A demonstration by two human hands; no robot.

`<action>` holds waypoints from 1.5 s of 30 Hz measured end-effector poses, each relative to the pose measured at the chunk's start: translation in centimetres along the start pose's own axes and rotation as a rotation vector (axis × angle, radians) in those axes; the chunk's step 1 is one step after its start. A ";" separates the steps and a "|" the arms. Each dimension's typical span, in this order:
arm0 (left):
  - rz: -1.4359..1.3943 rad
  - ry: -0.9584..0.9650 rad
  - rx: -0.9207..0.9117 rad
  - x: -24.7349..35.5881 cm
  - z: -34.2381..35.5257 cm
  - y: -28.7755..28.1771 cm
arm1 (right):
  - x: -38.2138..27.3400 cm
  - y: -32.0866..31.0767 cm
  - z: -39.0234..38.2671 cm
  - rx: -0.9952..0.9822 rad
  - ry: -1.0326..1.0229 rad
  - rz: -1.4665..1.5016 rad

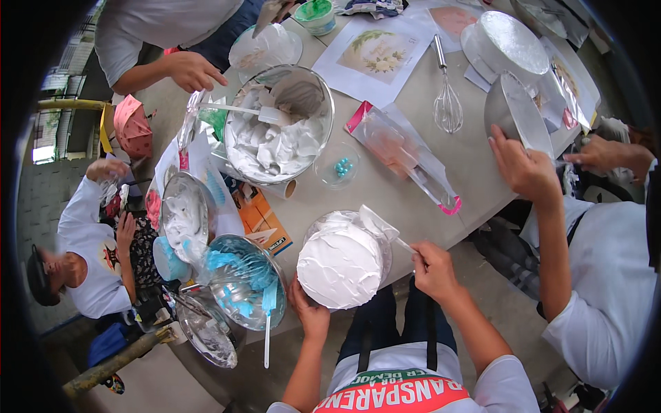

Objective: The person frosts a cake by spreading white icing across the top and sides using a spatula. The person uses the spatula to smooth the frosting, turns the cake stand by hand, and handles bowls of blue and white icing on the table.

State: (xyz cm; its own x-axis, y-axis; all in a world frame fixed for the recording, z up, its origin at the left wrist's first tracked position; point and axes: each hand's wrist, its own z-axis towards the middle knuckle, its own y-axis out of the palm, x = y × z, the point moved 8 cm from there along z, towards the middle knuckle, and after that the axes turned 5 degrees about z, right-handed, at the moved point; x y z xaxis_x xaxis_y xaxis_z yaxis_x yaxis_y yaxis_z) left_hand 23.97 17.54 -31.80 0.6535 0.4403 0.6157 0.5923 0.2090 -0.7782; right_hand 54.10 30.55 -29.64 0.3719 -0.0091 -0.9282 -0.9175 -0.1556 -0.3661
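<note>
Right hand (435, 274): closed around the handle end of a cream-coated spatula (375, 224), beside the near table edge.
Spatula blade: slants over the far right rim of the cake (341, 265); touching or just above, cannot tell.
Left hand (308, 316): grasping the lower left side of the round base (387, 260), fingertips partly hidden.
Cake: coated in white cream, ridged on top; stands on the round base, right at the near edge of the table (434, 213), between both hands; overhang hard to judge.
Right of cake: open stretch of tabletop, running to the slanting table edge and to the plastic sleeve with pink ends (406, 155); most room here for the spatula.
Left of cake: tight; bowl of blue cream (237, 242) near the left hand, with a white-handled tool (267, 337) jutting past its rim.
Beyond cake: narrow strip of tabletop, then a see-through dish (323, 166) of blue beads (343, 166), then a large bowl of white cream (332, 110).
Farther out: whisk (447, 107) lying apart, near a printed sheet (413, 58); at the right table edge, a metal bowl (506, 110) tilted in a co-worker's grasp.
</note>
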 end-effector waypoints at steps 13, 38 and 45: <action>0.060 0.011 -0.006 -1.0 -0.4 0.3 | -4.6 -1.1 -1.1 0.024 -0.030 -0.014; 0.024 0.096 -0.063 0.4 0.5 0.5 | -2.2 0.6 4.3 -0.111 -0.238 -0.247; 0.015 0.091 -0.074 0.6 0.8 0.6 | -3.5 0.4 3.8 -0.189 -0.175 -0.094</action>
State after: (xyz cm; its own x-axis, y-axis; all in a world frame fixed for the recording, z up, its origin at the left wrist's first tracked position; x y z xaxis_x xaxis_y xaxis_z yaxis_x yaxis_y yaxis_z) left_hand 24.37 18.59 -32.00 0.7004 0.3613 0.6156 0.6134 0.1363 -0.7779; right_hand 51.92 34.31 -26.78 0.4091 0.1829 -0.8940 -0.8312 -0.3296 -0.4478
